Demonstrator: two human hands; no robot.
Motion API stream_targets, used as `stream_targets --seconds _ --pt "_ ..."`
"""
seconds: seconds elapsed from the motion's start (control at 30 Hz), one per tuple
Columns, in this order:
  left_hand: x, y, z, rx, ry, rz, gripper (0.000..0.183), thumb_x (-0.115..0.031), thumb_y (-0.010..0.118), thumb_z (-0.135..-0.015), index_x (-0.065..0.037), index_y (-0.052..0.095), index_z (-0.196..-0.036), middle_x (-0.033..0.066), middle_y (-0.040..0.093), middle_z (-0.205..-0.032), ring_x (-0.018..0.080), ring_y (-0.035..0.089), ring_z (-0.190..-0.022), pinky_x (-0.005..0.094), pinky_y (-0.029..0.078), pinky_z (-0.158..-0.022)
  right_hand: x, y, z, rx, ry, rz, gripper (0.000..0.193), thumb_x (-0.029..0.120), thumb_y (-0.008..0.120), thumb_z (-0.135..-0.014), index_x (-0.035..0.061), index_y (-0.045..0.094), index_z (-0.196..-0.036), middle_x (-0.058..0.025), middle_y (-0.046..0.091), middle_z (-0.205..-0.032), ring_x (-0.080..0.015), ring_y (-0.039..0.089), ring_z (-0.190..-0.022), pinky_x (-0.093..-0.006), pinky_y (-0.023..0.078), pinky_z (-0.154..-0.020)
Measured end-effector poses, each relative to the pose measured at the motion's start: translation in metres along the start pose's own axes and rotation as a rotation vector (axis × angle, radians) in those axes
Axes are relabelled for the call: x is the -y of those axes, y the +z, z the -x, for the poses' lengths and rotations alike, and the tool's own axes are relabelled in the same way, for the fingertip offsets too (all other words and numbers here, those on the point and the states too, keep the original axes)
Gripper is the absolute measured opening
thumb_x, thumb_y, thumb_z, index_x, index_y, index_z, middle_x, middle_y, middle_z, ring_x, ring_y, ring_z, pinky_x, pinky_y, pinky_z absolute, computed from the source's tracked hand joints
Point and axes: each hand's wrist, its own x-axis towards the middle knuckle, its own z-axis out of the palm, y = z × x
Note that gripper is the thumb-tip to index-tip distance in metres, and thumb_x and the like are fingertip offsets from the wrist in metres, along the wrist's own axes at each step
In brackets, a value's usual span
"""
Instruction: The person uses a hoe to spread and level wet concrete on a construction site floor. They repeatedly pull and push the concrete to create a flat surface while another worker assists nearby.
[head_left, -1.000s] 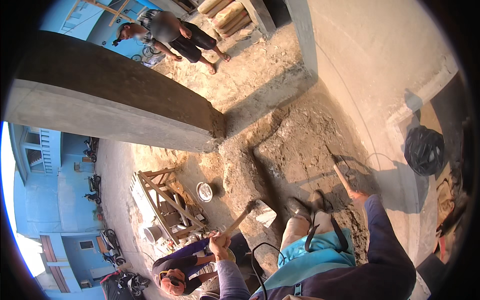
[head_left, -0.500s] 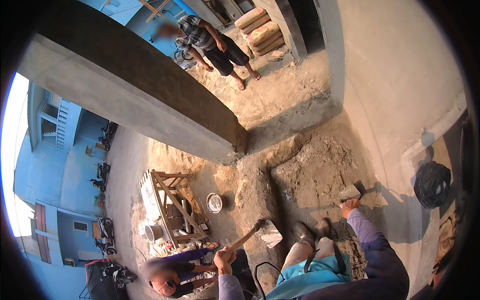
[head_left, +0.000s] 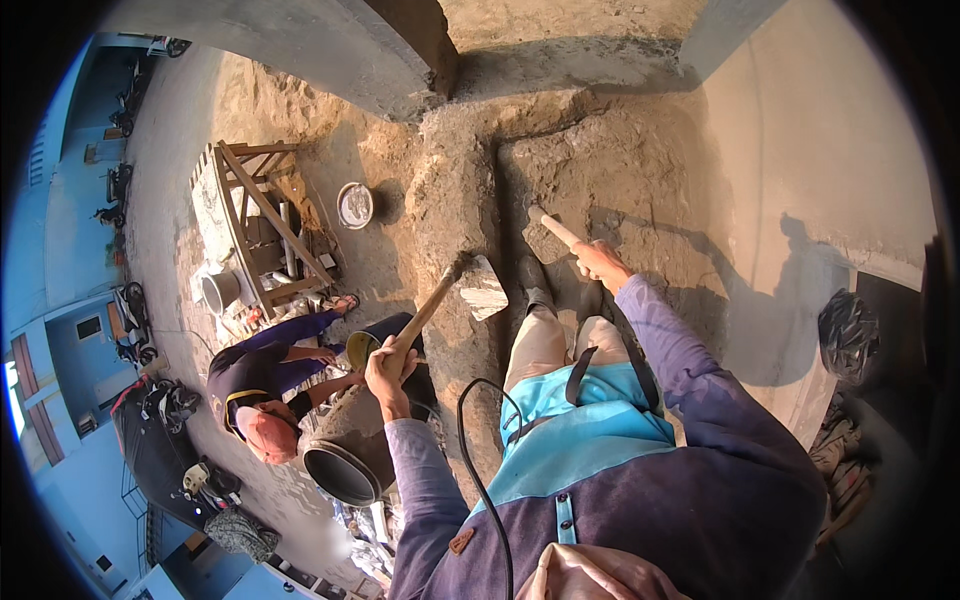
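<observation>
My left hand (head_left: 390, 372) grips the wooden handle of a hoe (head_left: 428, 308). Its flat, mortar-smeared blade (head_left: 484, 290) hangs over the edge of the narrow trench, left of my legs. Out ahead of my right leg, my right hand (head_left: 602, 262) is wrapped round a wooden-handled tool (head_left: 560, 230). A flat grey blade (head_left: 546, 243) shows by its far end, against wet grey mortar (head_left: 640, 170); its exact kind is hard to make out. My feet stand in the mud below.
At left a co-worker (head_left: 268, 385) bends beside a dark bucket (head_left: 345, 472) and another bucket (head_left: 362, 345). Farther off are a wooden sawhorse-like stand (head_left: 262, 210) and a white pail (head_left: 355, 205). A concrete pillar (head_left: 375, 50), wall (head_left: 820, 150) and black bag (head_left: 848, 335) surround the spot.
The view has tilted down toward my body. My right hand has swung left and forward with its tool, while my left hand still grips the hoe. The co-worker now bends over the buckets.
</observation>
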Motion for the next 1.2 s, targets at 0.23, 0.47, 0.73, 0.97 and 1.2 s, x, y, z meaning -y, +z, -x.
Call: stream_targets --seconds 0.23,0.47,0.73,0.97,1.2 --pt "0.003 -0.022 -0.007 0.002 -0.006 0.009 0.033 -0.034 0.055 -0.101 -0.004 0.067 -0.093 0.0148 0.069 -0.128 0.0326 0.076 -0.088 0.0343 0.064 -0.065 0.095 0.140 -0.063 0.087 -0.139 -0.119 0.030 0.030 0.064 -0.093 0.0035 0.060 -0.080 -0.0018 0.056 -0.063 -0.0113 0.050 -0.047 -0.0288 0.034 -0.039" --pt "-0.004 -0.028 -0.022 0.025 -0.024 0.046 0.039 -0.035 0.051 -0.103 -0.001 0.064 -0.093 0.0170 0.067 -0.130 0.0340 0.076 -0.087 0.0351 0.064 -0.069 0.175 0.249 -0.118 0.092 -0.096 -0.114 0.036 0.031 0.063 -0.096 0.0007 0.051 -0.111 -0.0043 0.056 -0.069 -0.0145 0.054 -0.049 -0.0308 0.040 -0.038" --pt "-0.014 -0.039 -0.041 -0.009 -0.021 0.065 0.035 -0.028 0.049 -0.102 0.001 0.066 -0.094 0.0172 0.066 -0.133 0.0338 0.077 -0.086 0.0327 0.063 -0.066 0.215 0.301 -0.105 0.116 -0.010 -0.112 0.080 0.032 0.066 -0.094 0.0060 0.021 -0.155 -0.0105 0.063 -0.103 -0.0135 0.060 -0.057 -0.0290 0.049 -0.045" --pt "-0.013 -0.031 -0.041 0.005 -0.029 0.069 0.034 -0.027 0.049 -0.102 0.000 0.066 -0.090 0.0182 0.065 -0.134 0.0342 0.077 -0.085 0.0337 0.063 -0.064 0.239 0.268 -0.071 0.066 -0.242 0.128 0.089 0.059 0.061 -0.093 0.0017 0.031 -0.154 -0.0207 0.062 -0.132 -0.0334 0.067 -0.113 -0.0460 0.065 -0.076" --pt "-0.012 -0.027 -0.038 0.048 0.119 0.017 0.044 -0.038 0.051 -0.104 0.000 0.065 -0.088 0.0181 0.068 -0.128 0.0354 0.076 -0.081 0.0352 0.063 -0.060 0.210 0.249 -0.090 0.098 -0.189 0.047 0.074 0.061 0.048 -0.101 0.0030 0.041 -0.148 -0.0244 0.053 -0.143 -0.0401 0.062 -0.121 -0.0535 0.061 -0.085"
